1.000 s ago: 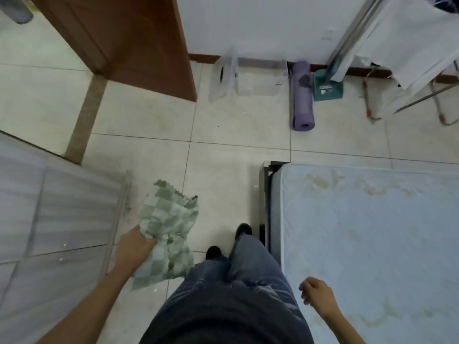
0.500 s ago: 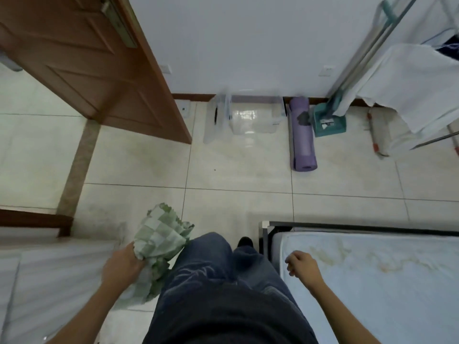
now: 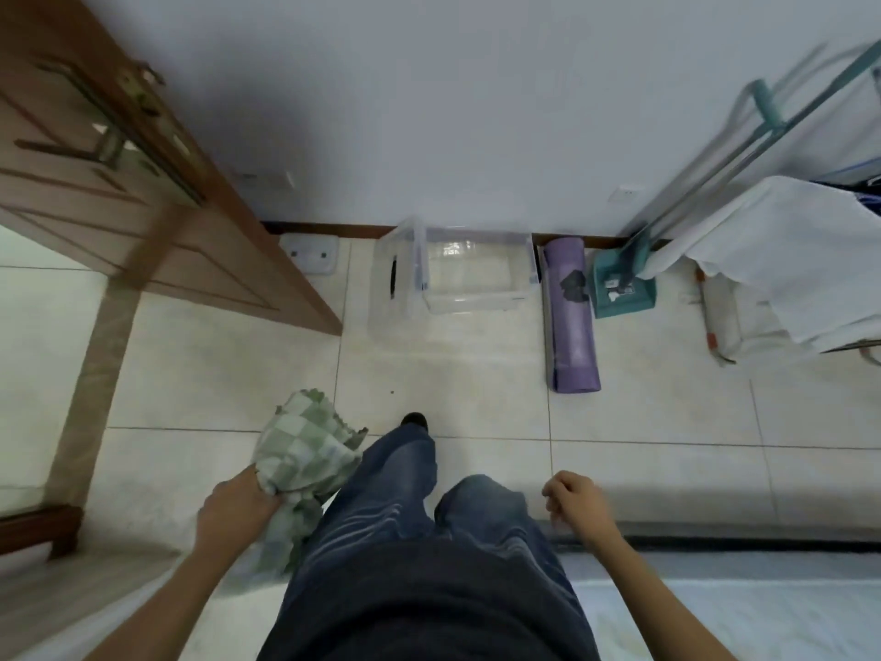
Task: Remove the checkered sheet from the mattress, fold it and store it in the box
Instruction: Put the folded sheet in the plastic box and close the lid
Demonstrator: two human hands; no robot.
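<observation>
1 clear plastic box [image 3: 472,302] at floor's far edge by the wall, empty, w/ 1 lid [image 3: 393,283] leaning on its left side. Left hand [image 3: 236,508] grips the bunched checkered sheet [image 3: 305,446] above the floor; right hand [image 3: 579,505] loosely curled, holding nothing.

views: one, wide | where: on the person's head | faces: forward and down at the floor [image 3: 476,374] | near: legs [image 3: 395,489], left hand [image 3: 233,505] and right hand [image 3: 579,503], close, low in the picture | far: wall [image 3: 429,112] and box [image 3: 476,302], at the top
</observation>
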